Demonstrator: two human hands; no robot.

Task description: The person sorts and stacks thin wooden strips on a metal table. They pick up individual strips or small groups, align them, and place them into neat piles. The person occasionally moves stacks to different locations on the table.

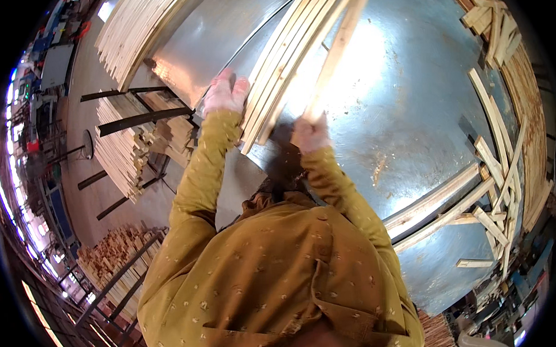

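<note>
My right hand [311, 134] is closed around the near end of a pale wooden strip [338, 52]. That strip slants up and away to the right over the shiny metal tabletop. Left of it, several similar wooden strips [286, 54] lie side by side in a row, their near ends slightly uneven. Against the left side of this row rests my left hand [225, 94], its fingers apart and not wrapped round anything. The far ends of the strips run out of the picture.
Loose wooden offcuts [499, 184] lie crisscrossed along the table's right side, with longer strips [438, 204] reaching toward me. More short pieces [496, 28] sit on the wooden edge at upper right. Left of the table, stacked strips [135, 38] stand near dark metal rack arms [144, 120].
</note>
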